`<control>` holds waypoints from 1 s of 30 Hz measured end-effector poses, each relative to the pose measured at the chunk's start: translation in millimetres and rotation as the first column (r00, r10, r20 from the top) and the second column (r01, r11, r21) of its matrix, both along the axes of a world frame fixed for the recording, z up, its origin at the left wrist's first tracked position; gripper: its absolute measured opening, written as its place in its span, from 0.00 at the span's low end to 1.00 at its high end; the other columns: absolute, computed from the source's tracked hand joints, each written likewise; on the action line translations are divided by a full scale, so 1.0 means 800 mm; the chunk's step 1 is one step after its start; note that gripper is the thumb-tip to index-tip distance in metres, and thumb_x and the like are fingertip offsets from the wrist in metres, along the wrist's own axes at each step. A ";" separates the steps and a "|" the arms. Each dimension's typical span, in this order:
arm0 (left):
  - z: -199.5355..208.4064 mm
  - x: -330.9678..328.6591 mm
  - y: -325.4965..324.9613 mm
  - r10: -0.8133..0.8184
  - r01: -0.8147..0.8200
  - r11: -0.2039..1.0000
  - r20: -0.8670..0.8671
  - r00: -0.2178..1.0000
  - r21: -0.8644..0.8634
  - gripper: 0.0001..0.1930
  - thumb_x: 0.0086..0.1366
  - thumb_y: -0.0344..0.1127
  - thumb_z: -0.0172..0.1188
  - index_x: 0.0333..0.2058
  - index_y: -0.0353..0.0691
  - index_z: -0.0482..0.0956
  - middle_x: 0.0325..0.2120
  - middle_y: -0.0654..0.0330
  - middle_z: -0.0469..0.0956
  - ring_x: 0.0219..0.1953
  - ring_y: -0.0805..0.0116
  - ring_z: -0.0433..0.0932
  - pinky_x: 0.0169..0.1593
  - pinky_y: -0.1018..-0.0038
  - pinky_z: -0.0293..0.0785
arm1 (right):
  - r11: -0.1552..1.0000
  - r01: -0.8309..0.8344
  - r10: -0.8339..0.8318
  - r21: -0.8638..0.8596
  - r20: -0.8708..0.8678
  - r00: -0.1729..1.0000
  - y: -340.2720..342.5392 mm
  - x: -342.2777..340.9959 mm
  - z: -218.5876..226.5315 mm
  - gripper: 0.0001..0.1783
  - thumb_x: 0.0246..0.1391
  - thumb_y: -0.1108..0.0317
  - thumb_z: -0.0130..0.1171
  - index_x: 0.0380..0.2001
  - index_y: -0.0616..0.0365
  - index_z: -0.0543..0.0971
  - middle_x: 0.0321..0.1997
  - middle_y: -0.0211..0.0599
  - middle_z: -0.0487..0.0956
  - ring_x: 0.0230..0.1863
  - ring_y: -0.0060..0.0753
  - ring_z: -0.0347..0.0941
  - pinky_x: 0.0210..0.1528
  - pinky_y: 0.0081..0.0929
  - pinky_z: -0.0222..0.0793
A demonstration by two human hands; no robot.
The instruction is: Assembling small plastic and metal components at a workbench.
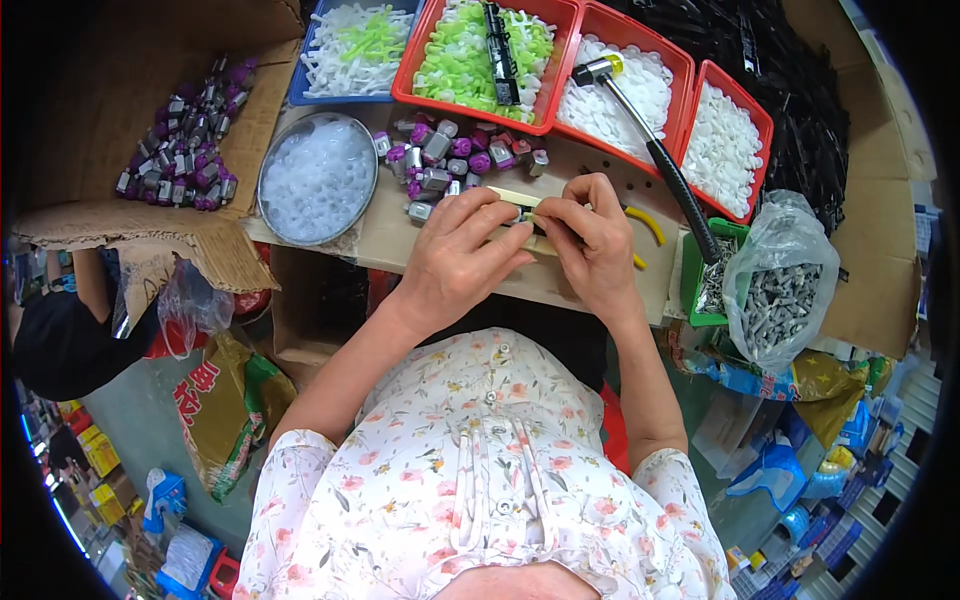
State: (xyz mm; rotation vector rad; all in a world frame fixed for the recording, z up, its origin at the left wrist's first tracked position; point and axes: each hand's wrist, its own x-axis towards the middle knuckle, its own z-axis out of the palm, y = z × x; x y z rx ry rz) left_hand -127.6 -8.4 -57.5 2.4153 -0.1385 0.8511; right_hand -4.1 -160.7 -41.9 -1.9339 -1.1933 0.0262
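Left hand [455, 255] and right hand [595, 245] meet at the centre of the bench [400, 235]. Both grips are closed, fingertips pinched from either side on a small dark part [527, 216] resting over a pale flat strip [510, 196]; what kind of part it is cannot be told.

At 11 o'clock of the hands lies a loose pile of small purple-and-grey motors [445, 155], just beside the left fingers. Further toward 10 o'clock stands a round metal dish [317, 180] of clear plastic pieces.

At 12 o'clock a red tray [480, 55] holds green and white plastic pieces. A hammer [650, 140] lies across the neighbouring red tray [625, 85] of white parts, handle running toward 3 o'clock.

At 3 o'clock, well apart, sits a clear bag [780, 290] of grey metal parts.
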 end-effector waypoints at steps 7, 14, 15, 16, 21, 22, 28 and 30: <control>-0.003 0.004 0.000 -0.028 0.029 0.999 -0.037 0.999 0.032 0.18 0.49 0.33 0.73 0.39 0.38 0.82 0.42 0.58 0.77 0.49 0.55 0.74 0.50 0.61 0.73 | 1.000 -0.016 0.016 -0.005 0.037 0.999 -0.002 0.004 -0.001 0.09 0.44 0.79 0.66 0.32 0.61 0.80 0.33 0.40 0.70 0.34 0.42 0.71 0.33 0.37 0.65; -0.005 0.005 -0.002 -0.014 0.015 0.998 -0.018 1.000 0.058 0.17 0.49 0.32 0.73 0.39 0.38 0.82 0.41 0.58 0.77 0.49 0.55 0.74 0.49 0.60 0.72 | 0.996 -0.059 0.060 -0.064 0.019 0.998 0.001 0.010 0.005 0.11 0.43 0.82 0.65 0.33 0.62 0.80 0.35 0.38 0.69 0.34 0.35 0.70 0.33 0.28 0.66; -0.005 0.005 -0.002 -0.009 0.011 0.995 -0.017 1.000 0.094 0.16 0.50 0.32 0.72 0.39 0.37 0.82 0.41 0.58 0.77 0.48 0.55 0.74 0.48 0.61 0.71 | 0.997 -0.062 0.060 -0.038 -0.042 0.997 0.002 0.010 0.005 0.11 0.44 0.82 0.65 0.33 0.62 0.80 0.35 0.38 0.69 0.35 0.36 0.71 0.34 0.29 0.67; -0.004 0.005 -0.002 -0.004 0.006 0.991 -0.016 1.000 0.132 0.16 0.50 0.32 0.72 0.38 0.37 0.82 0.41 0.58 0.77 0.48 0.56 0.74 0.48 0.61 0.71 | 0.997 -0.062 0.061 -0.034 -0.044 0.997 0.003 0.010 0.006 0.11 0.44 0.82 0.65 0.33 0.62 0.80 0.35 0.38 0.69 0.35 0.36 0.71 0.34 0.29 0.67; -0.010 0.008 -0.007 0.007 -0.014 0.976 0.033 0.999 0.218 0.14 0.51 0.30 0.71 0.38 0.36 0.82 0.40 0.59 0.77 0.46 0.58 0.74 0.48 0.62 0.69 | 0.997 -0.061 0.056 -0.043 -0.109 0.992 -0.002 0.012 0.005 0.10 0.45 0.82 0.65 0.34 0.62 0.79 0.36 0.39 0.70 0.36 0.38 0.72 0.37 0.31 0.69; -0.011 0.008 -0.008 0.014 -0.022 0.972 0.035 0.999 0.232 0.13 0.52 0.30 0.70 0.37 0.37 0.82 0.40 0.59 0.77 0.46 0.58 0.74 0.47 0.62 0.68 | 0.998 -0.059 0.055 -0.037 -0.109 0.993 -0.002 0.012 0.005 0.10 0.45 0.82 0.65 0.34 0.62 0.79 0.36 0.39 0.70 0.36 0.38 0.72 0.37 0.31 0.69; -0.007 0.010 -0.008 0.033 -0.041 0.961 0.034 0.999 0.274 0.12 0.53 0.31 0.69 0.37 0.37 0.82 0.39 0.60 0.77 0.44 0.59 0.75 0.46 0.63 0.67 | 0.998 -0.067 0.067 0.004 -0.015 0.998 -0.003 0.009 0.005 0.08 0.45 0.78 0.65 0.32 0.62 0.79 0.34 0.41 0.72 0.35 0.45 0.72 0.35 0.38 0.67; -0.006 0.012 -0.008 0.017 -0.026 0.961 0.037 0.999 0.274 0.12 0.53 0.31 0.69 0.37 0.37 0.82 0.39 0.60 0.77 0.44 0.60 0.75 0.47 0.63 0.67 | 1.000 -0.024 0.024 -0.003 0.001 1.000 -0.012 0.007 0.011 0.10 0.47 0.81 0.65 0.35 0.63 0.80 0.36 0.39 0.74 0.36 0.36 0.75 0.37 0.29 0.70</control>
